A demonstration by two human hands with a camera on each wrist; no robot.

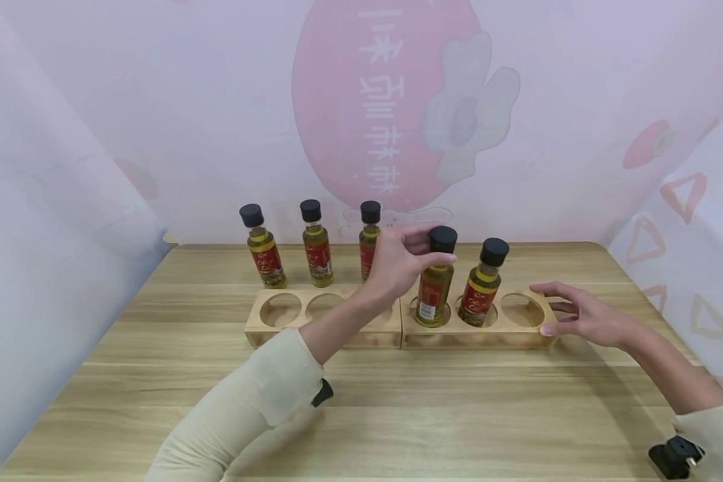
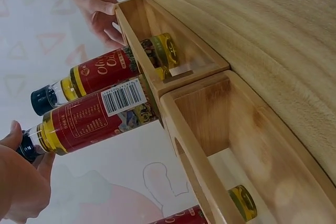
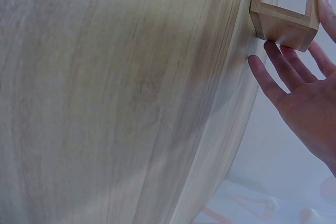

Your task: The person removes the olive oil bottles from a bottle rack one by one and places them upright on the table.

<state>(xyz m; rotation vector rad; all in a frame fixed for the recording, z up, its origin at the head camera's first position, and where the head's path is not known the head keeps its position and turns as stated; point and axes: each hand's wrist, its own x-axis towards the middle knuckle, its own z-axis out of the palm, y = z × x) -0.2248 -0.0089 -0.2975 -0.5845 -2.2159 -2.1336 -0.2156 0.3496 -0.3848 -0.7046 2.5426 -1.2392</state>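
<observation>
The head camera looks down; closer, tilted wrist views share the right rack [image 3: 283, 27].

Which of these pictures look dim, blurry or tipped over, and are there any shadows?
Head view: the brightest, with a soft shadow on the tabletop beside the right forearm; left wrist view: dimmer and tipped sideways, yet the bars of the barcode on the bottle stand out; right wrist view: dim and tilted, the wood grain looking soft.

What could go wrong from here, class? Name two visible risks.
The left hand grips one bottle only near its cap, so it might tilt and knock the neighbouring bottle. The right hand holds the end of the wooden rack; an uneven push could shift it and perhaps unsettle both bottles.
</observation>
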